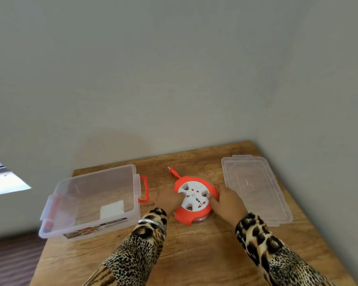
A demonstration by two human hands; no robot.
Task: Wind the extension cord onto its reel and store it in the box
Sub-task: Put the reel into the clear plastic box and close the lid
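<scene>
Head view: reel (195, 200) flat on desk (194, 254), between both hands. Left hand (167, 200) grips its left rim; right hand (225, 200) curls over the right rim, fingers on the white hub. Cord looks nearly all wound; only the plug (172, 171) sticks out beyond the hands. Box (91, 201) sits open left of the left hand, lid (256, 188) right of the right hand. Advice: pin the orange shell with the left, turn the hub evenly, tuck the plug in before lifting.

Wooden table (194, 254), clear box (91, 201), orange reel (194, 200), clear lid (256, 188)
</scene>
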